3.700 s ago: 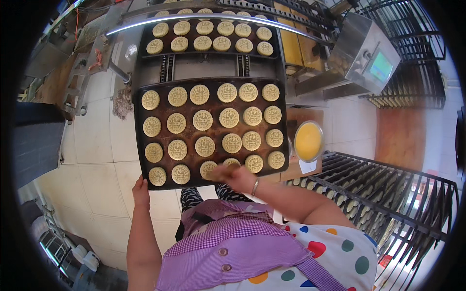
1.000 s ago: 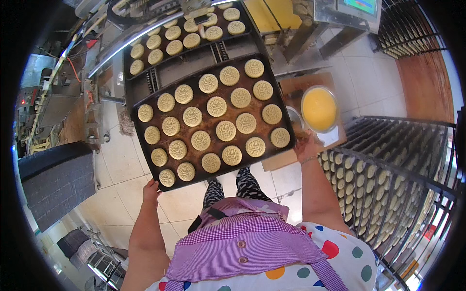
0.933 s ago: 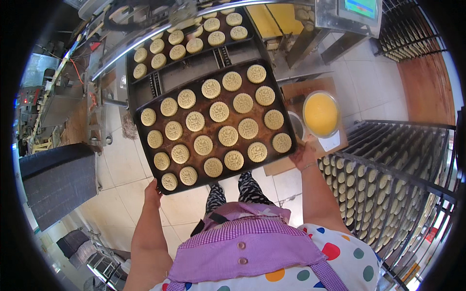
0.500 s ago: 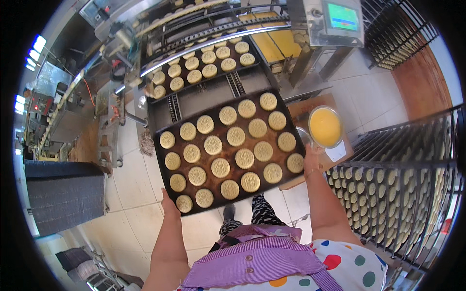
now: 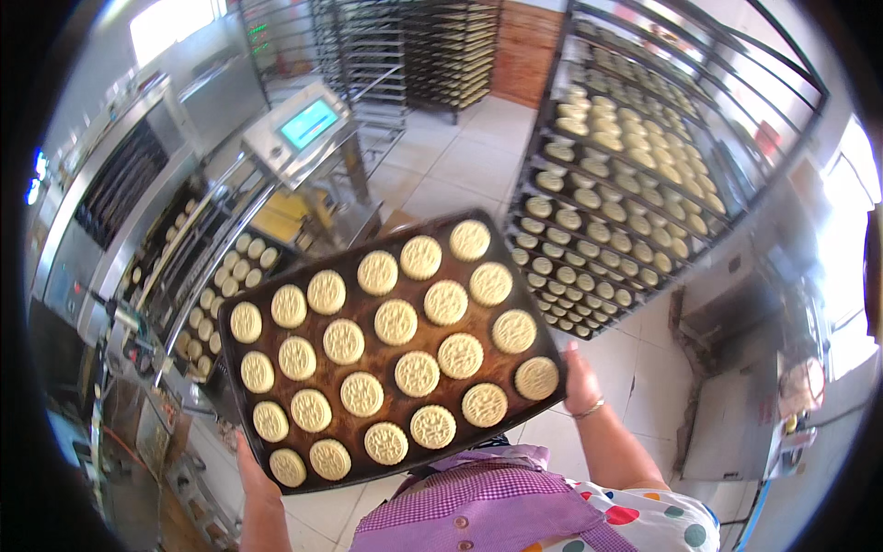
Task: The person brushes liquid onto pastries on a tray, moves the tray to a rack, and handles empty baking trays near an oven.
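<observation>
A dark baking tray [image 5: 375, 308] is held up in front of me, tilted with its right side farther away. Rows of round, pale, stamped pastries [image 5: 395, 322] with scalloped edges lie on it. My left hand [image 5: 255, 467] grips the tray's near left corner, its fingers mostly hidden under the rim. At the near right edge, my right hand [image 5: 580, 382] holds the other side, thumb up along the rim and fingers out of sight below. A bracelet circles the right wrist.
A tall black rack [image 5: 635, 207] loaded with trays of pastries stands beyond the tray's right end. To the left is a conveyor machine with another pastry tray [image 5: 241, 267] and a control screen [image 5: 308, 124]. More racks [image 5: 451, 55] stand at the back. Steel cabinets [image 5: 736, 405] line the right.
I have turned to the right, away from the conveyor, with the tray lifted closer to me. The loaded rack now shows ahead to the right; the conveyor has shifted left in view.
</observation>
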